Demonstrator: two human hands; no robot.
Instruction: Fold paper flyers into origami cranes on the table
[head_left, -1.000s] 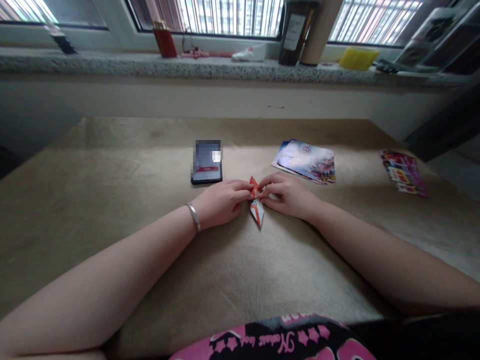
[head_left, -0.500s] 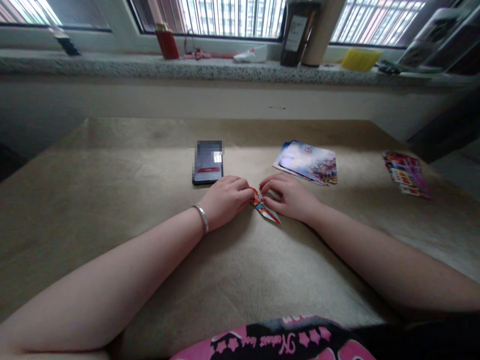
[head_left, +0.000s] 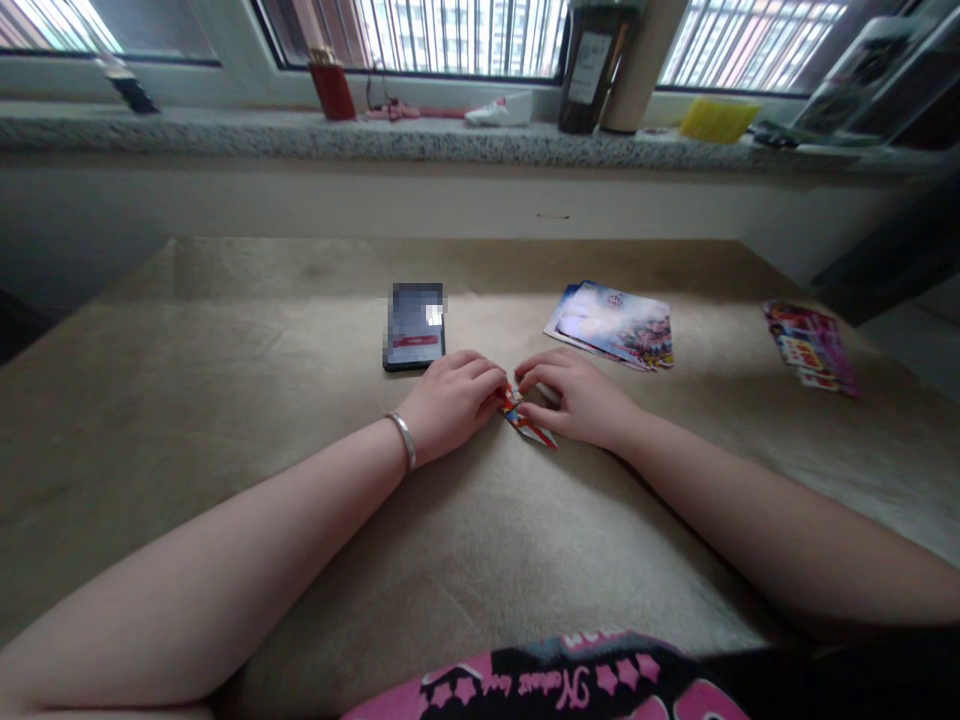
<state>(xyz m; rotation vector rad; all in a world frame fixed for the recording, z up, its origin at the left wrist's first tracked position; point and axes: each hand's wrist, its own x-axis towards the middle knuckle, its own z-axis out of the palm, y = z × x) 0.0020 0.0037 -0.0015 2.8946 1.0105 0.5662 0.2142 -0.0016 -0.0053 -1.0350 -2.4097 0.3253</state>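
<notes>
Gripping folded paper (head_left: 529,429) in the left hand (head_left: 456,400) — turned slantwise now, within easy reach of the part-open right hand (head_left: 583,400).

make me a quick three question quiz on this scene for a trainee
1. Which wrist wears the silver bangle?
2. True or false: the phone lies to the left of the larger picture cards.
3. What lies between the left hand and the right hand? A) yellow block B) folded paper C) red container

Key: 1. Left; 2. True; 3. B
</notes>
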